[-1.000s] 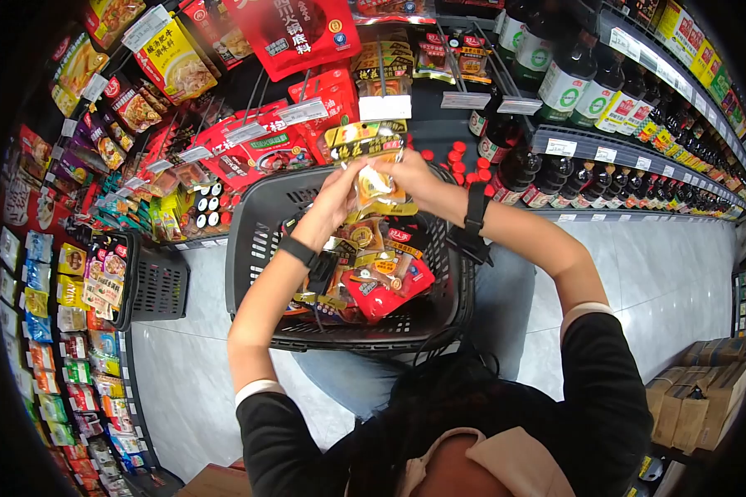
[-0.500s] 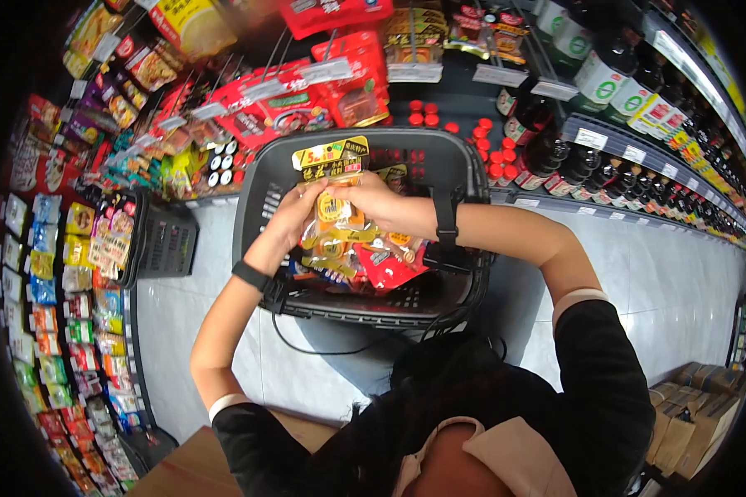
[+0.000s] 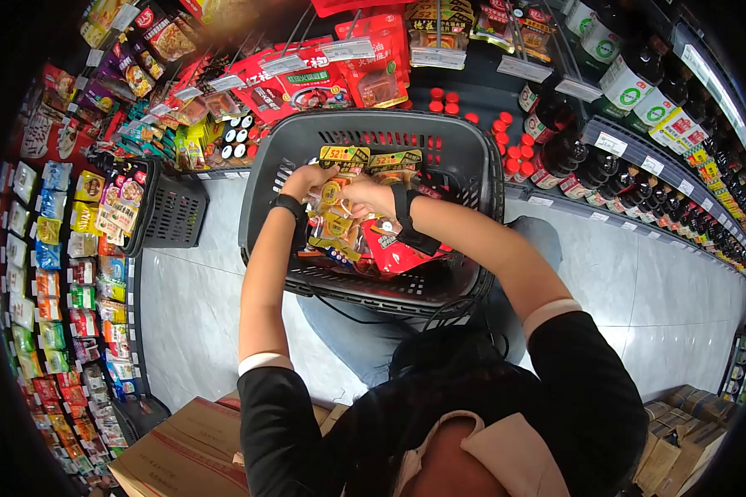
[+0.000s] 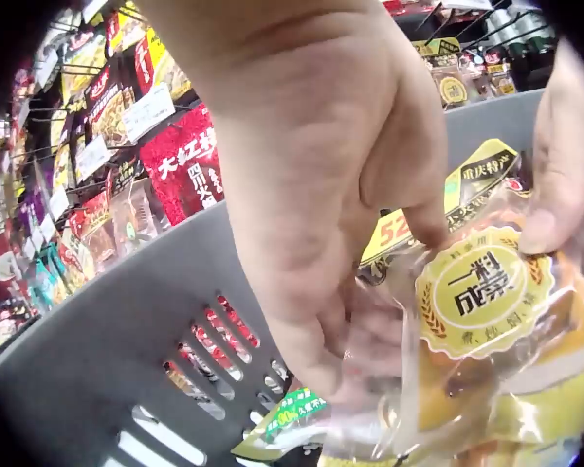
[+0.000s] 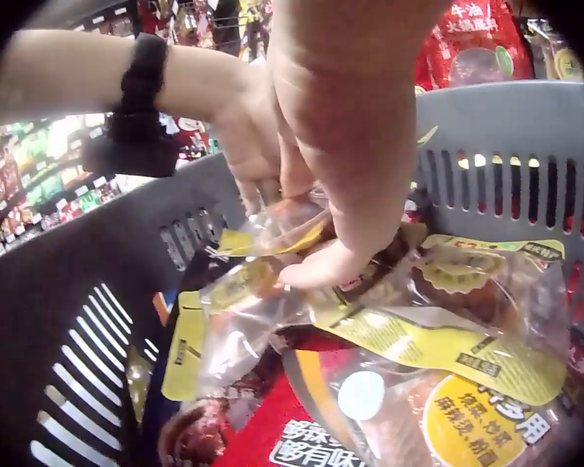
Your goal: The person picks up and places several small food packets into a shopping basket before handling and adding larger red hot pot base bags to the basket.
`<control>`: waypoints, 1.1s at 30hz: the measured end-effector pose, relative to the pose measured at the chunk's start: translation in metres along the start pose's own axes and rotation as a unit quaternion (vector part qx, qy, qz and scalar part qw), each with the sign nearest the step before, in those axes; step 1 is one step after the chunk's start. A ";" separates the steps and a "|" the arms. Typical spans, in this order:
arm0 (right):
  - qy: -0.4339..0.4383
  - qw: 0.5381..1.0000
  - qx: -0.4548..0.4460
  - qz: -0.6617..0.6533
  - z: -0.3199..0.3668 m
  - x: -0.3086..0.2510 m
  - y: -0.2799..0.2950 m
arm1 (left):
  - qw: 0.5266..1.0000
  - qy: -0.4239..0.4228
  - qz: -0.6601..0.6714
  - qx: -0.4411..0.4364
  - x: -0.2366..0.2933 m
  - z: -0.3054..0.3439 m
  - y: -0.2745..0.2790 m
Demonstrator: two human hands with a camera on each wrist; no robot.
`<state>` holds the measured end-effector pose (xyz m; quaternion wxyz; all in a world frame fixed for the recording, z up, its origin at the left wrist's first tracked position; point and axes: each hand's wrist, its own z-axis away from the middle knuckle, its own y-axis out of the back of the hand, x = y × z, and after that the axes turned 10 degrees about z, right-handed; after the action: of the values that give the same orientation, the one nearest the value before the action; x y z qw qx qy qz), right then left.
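Both hands are inside a grey shopping basket [image 3: 265, 149], on one clear packet with a yellow-and-black header [image 3: 344, 157] and a round gold label [image 4: 482, 292]. The left hand [image 3: 311, 180] pinches its left side, fingers curled at the plastic in the left wrist view [image 4: 321, 195]. The right hand [image 3: 369, 197] grips the other side, its thumb by the label; in the right wrist view this hand [image 5: 346, 165] is above the packets. A similar packet [image 3: 396, 164] lies to the right, and a red packet [image 3: 398, 251] lies below the hands.
Hanging red packets [image 3: 307, 81] and price tags line the shelf beyond the basket. Red-capped bottles [image 3: 518, 153] and dark bottles [image 3: 630, 79] stand to the right. Another basket [image 3: 174, 211] is at left, cardboard boxes [image 3: 182, 447] at lower left.
The hands have brought the packet from the shelf side of the basket down onto the packets inside it. The head view has shifted, and the basket appears higher in it.
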<state>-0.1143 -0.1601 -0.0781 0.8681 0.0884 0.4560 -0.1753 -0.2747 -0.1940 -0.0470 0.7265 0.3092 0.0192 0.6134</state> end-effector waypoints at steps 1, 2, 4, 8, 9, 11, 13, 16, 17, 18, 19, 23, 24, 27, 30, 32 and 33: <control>-0.034 0.999 0.010 0.025 -0.006 0.002 0.000 | 1.000 -0.003 0.012 -0.002 -0.002 0.000 -0.001; -0.044 0.997 -0.001 0.060 -0.012 0.004 0.004 | 1.000 -0.007 0.023 -0.004 -0.005 0.000 -0.002; -0.064 0.990 -0.018 0.124 -0.016 0.005 0.016 | 0.999 -0.011 0.052 0.010 -0.009 0.008 -0.005; -0.066 0.988 -0.103 0.094 -0.021 0.004 0.035 | 0.999 0.011 0.036 0.007 -0.010 0.008 -0.004; -0.067 0.988 -0.102 0.098 -0.021 0.003 0.036 | 0.999 0.030 0.014 0.000 -0.009 0.003 -0.004; -0.069 0.987 -0.104 0.104 -0.022 0.004 0.036 | 0.998 0.055 -0.027 0.012 -0.012 -0.007 -0.004; -0.067 0.988 -0.083 0.116 -0.021 0.003 0.035 | 0.996 0.048 -0.057 0.051 -0.008 0.011 -0.010; -0.061 0.987 -0.036 0.141 -0.015 0.003 0.031 | 0.985 0.041 -0.126 0.107 0.000 0.018 -0.014; -0.060 0.983 -0.022 0.169 -0.011 0.002 0.031 | 0.979 0.040 -0.154 0.125 0.003 0.018 -0.015; -0.060 0.978 -0.007 0.198 -0.002 -0.003 0.031 | 0.971 0.024 -0.193 0.141 0.004 0.015 -0.015; -0.060 0.972 0.007 0.226 0.006 -0.008 0.031 | 0.960 0.010 -0.232 0.158 0.005 0.012 -0.016; -0.048 0.916 0.059 0.394 0.002 -0.016 0.025 | 0.926 0.097 -0.332 0.152 0.031 -0.003 -0.019; -0.041 0.903 0.059 0.423 -0.003 -0.017 0.023 | 0.907 0.091 -0.380 0.159 0.039 -0.002 -0.021; 0.008 0.881 0.046 0.472 -0.011 -0.015 0.024 | 0.903 0.075 -0.394 0.155 0.074 0.010 -0.027; 0.042 0.880 -0.022 0.472 -0.018 -0.023 0.053 | 0.898 -0.118 -0.399 0.147 0.100 0.030 -0.025; 0.046 0.896 -0.025 0.442 0.005 -0.047 0.075 | 0.939 -0.126 -0.304 0.098 0.123 0.022 -0.022; 0.096 0.921 -0.021 0.376 -0.001 -0.049 0.092 | 0.955 -0.130 -0.255 0.072 0.135 0.018 -0.020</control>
<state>-0.1050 -0.0641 -0.0389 0.8237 0.2516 0.4739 0.1832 -0.2165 -0.0806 0.0056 0.8307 0.4229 0.0470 0.3590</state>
